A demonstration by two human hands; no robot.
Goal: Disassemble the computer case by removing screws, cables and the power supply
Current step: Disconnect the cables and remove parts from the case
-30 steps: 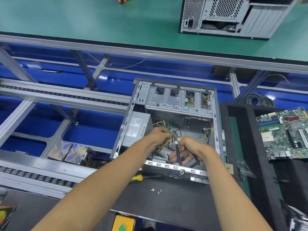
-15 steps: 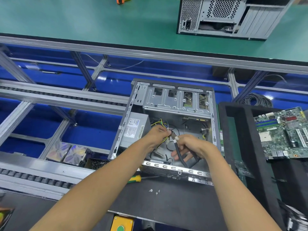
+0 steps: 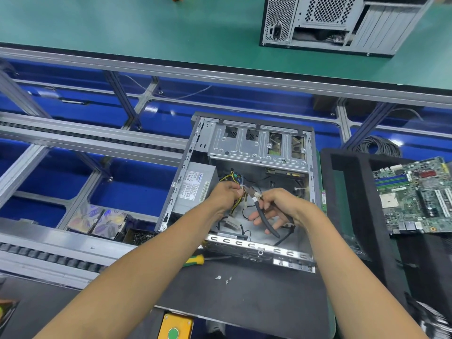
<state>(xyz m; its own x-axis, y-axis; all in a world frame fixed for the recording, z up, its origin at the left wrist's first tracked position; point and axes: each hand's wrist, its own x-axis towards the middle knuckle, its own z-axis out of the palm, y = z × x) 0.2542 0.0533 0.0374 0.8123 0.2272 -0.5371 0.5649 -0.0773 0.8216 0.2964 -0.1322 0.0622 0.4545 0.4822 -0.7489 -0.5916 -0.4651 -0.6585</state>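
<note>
Grey boxy power supply [image 3: 195,189] sits at the left inside the open metal computer case [image 3: 254,145]. Beside it the left hand [image 3: 226,194] pinches yellow-and-black cables [image 3: 241,195]; the right hand [image 3: 278,206] grips black-handled pliers [image 3: 263,211], lower fingers spread.

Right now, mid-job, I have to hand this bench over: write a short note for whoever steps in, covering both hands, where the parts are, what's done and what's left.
Left hand: grips the power supply's wire bundle inside the open computer case.
Right hand: holds black-handled cutting pliers, nose at the bundle.
Power supply: seated at the case's left side, wires attached.
Done: side panel off; a motherboard lies on the black tray to the right; loose screws lie on the mat in front of the case.
Left: free the wires, remove the power supply. The green-and-yellow screwdriver lies by the case's front edge.
</note>
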